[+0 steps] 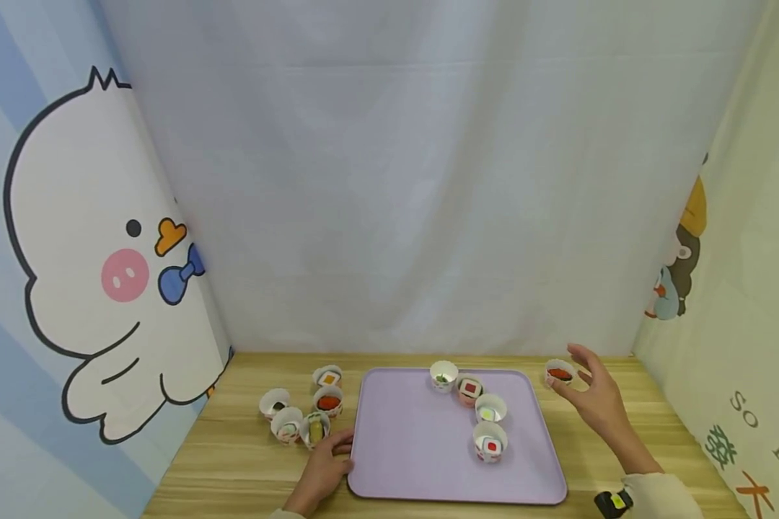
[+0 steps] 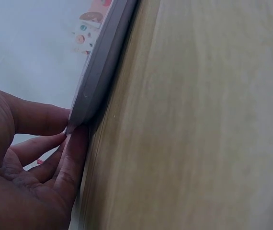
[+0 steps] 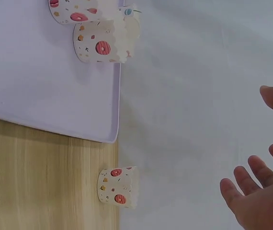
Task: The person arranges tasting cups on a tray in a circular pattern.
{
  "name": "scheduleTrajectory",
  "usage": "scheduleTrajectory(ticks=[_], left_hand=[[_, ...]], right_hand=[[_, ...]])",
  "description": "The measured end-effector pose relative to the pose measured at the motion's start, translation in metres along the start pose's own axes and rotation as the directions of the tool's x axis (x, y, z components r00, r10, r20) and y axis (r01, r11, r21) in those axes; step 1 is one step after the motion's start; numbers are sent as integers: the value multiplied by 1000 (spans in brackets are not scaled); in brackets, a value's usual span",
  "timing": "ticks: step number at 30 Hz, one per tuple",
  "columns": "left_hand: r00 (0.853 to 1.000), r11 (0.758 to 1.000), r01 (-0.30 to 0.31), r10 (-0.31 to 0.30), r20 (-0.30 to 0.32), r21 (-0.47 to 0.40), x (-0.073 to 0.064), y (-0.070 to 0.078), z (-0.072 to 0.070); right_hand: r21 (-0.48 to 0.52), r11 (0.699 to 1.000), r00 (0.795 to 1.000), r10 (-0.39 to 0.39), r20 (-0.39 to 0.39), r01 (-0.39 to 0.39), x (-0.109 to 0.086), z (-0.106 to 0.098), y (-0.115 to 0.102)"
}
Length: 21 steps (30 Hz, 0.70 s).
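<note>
My left hand (image 1: 324, 468) pinches the left edge of a light purple tray (image 1: 422, 432); thumb and fingertips meet at its rim in the left wrist view. On the tray's right half stand several white patterned paper cups, among them a cup with a red-topped white piece (image 1: 490, 442) and a cup with a green bit inside (image 1: 443, 376). My right hand (image 1: 593, 396) is spread beside a paper cup with a red filling (image 1: 560, 373) on the table, right of the tray. In the right wrist view that cup (image 3: 118, 187) stands apart from my fingers (image 3: 244, 181).
Several more filled paper cups cluster left of the tray, one with a yellow piece (image 1: 315, 431) nearest my left hand. A pale curtain (image 1: 396, 180) hangs behind the wooden table (image 1: 221, 461). A printed duck cloth (image 1: 84, 216) hangs at left.
</note>
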<state>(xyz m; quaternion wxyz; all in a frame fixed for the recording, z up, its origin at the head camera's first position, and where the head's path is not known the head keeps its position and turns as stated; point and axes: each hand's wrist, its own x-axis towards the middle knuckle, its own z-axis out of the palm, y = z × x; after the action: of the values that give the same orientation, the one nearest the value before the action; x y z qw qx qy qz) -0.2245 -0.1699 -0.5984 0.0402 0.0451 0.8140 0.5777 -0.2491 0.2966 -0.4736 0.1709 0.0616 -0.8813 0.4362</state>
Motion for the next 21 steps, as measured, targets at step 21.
scheduleTrajectory(ticks=[21], left_hand=[[999, 999, -41, 41, 1, -36, 0, -4, 1]], right_hand=[[38, 979, 980, 201, -11, -201, 34, -6, 37]])
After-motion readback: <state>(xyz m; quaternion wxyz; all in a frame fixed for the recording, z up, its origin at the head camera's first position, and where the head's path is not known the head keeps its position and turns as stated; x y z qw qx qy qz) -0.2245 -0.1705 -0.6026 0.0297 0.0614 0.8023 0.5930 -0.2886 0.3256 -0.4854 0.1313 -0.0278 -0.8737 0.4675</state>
